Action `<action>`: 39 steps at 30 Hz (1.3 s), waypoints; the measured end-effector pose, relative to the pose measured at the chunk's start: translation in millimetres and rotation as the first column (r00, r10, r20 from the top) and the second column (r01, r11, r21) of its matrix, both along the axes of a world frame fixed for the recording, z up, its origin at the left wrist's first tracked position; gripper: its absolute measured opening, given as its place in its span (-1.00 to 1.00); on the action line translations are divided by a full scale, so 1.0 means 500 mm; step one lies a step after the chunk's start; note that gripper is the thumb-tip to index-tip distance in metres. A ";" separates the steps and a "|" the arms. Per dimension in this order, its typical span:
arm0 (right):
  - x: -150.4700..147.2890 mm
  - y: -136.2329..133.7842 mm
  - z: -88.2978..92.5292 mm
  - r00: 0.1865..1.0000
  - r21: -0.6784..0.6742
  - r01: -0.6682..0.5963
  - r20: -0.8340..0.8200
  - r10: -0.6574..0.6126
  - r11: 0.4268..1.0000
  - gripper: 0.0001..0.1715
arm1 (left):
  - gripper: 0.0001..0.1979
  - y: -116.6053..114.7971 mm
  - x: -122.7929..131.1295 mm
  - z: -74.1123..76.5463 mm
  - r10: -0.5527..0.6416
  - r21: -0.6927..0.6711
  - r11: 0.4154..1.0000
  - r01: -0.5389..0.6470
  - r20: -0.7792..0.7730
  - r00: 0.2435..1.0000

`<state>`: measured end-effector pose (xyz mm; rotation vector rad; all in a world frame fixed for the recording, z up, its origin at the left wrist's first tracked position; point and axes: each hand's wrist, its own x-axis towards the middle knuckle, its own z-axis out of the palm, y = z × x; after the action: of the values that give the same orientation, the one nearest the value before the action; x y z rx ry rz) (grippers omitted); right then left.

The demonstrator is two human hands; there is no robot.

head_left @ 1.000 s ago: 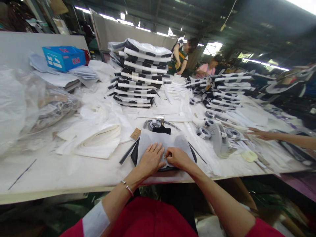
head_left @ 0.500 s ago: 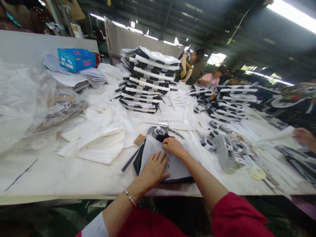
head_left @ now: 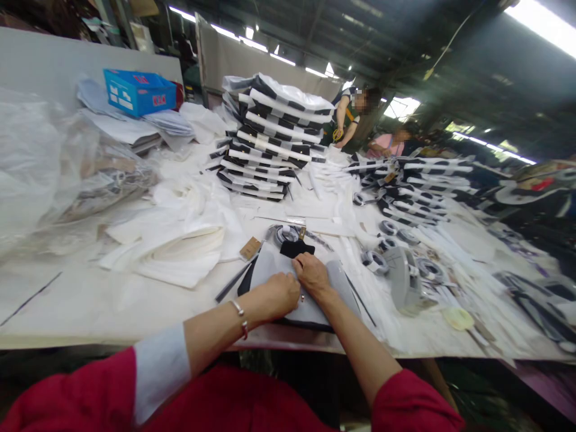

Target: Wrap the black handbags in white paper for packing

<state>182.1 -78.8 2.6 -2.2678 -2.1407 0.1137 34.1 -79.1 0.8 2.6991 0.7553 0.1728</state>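
Both hands point(head_left: 279, 294) point(head_left: 312, 274) curled on grey sheet point(head_left: 270, 263), grip unclear, brown tag point(head_left: 250, 248) nearby, blue box point(head_left: 135, 93), red lettering blurred

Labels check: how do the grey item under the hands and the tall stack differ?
The grey item is one low piece; the tall stack, many black-and-white layers. The left hand and right hand touch the grey item, not the tall stack. Item and stack share the table.

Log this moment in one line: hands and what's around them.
left hand on pale sheet | right hand on sheet, by black tab | left of sheet: brown tag | behind: black-and-white stack | back left: blue box
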 end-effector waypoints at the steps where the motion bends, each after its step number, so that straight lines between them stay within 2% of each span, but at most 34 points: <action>1: 0.001 -0.002 0.001 1.000 -0.004 0.004 0.003 -0.004 1.000 -0.66 | -0.75 0.011 0.010 0.004 -0.010 0.001 1.000 0.010 -0.012 1.000; 4: 0.004 -0.004 0.005 1.000 -0.018 0.029 -0.006 -0.029 0.999 -0.60 | -0.56 0.038 0.029 0.010 0.046 0.042 0.998 -0.044 -0.026 0.999; 5: 0.005 -0.002 0.007 0.999 -0.022 0.041 -0.013 -0.042 0.999 -0.57 | -0.56 0.041 0.030 0.009 0.094 0.071 0.993 -0.092 -0.023 0.995; 8: 0.010 0.008 0.011 0.996 -0.032 0.076 -0.043 -0.077 0.997 -0.47 | -0.76 0.029 0.022 -0.001 0.251 0.171 0.954 -0.247 0.001 0.968; 10: 0.015 0.016 0.014 0.994 -0.044 0.083 -0.064 -0.086 0.996 -0.40 | -0.76 0.016 0.011 -0.009 0.313 0.224 0.924 -0.311 0.029 0.949; 18: 0.065 0.026 0.013 0.989 -0.118 0.120 -0.071 -0.129 0.986 -0.31 | -0.72 0.012 -0.003 -0.028 0.396 0.316 0.848 -0.426 0.157 0.905; 23: 0.094 0.044 0.006 0.988 -0.157 0.100 -0.098 -0.116 0.983 -0.33 | -0.68 0.022 0.003 -0.036 0.434 0.321 0.832 -0.453 0.134 0.891; 28: 0.099 0.057 -0.009 0.986 -0.141 0.119 -0.099 -0.134 0.983 -0.32 | -0.60 0.033 0.012 -0.043 0.465 0.324 0.808 -0.492 0.163 0.870; 31: 0.101 0.057 -0.031 0.961 -0.048 0.226 -0.151 -0.231 0.973 -0.38 | -0.58 0.038 0.015 -0.043 0.478 0.311 0.801 -0.511 0.182 0.859; 33: 0.106 0.056 -0.048 0.932 0.108 0.295 -0.253 -0.261 0.949 -0.47 | -0.57 0.039 0.016 -0.042 0.483 0.304 0.800 -0.518 0.186 0.856; 34: 0.109 0.056 -0.056 0.926 0.202 0.292 -0.303 -0.224 0.935 -0.48 | -0.57 0.039 0.016 -0.042 0.482 0.304 0.801 -0.516 0.184 0.856; 36: 0.115 0.056 -0.069 0.929 0.363 0.206 -0.365 -0.065 0.909 -0.37 | -0.56 0.039 0.016 -0.041 0.477 0.309 0.803 -0.509 0.177 0.861; 37: 0.118 0.057 -0.073 0.923 0.405 0.142 -0.383 0.027 0.903 -0.29 | -0.56 0.038 0.016 -0.041 0.476 0.314 0.803 -0.507 0.173 0.862; 39: 0.123 0.056 -0.075 0.879 0.408 0.039 -0.448 0.163 0.912 -0.24 | -0.55 0.037 0.016 -0.041 0.475 0.323 0.801 -0.504 0.169 0.863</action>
<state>243.5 -50.7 -34.8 -1.7151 -1.7768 0.1837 42.1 -60.6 -19.8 2.7288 1.5229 0.5916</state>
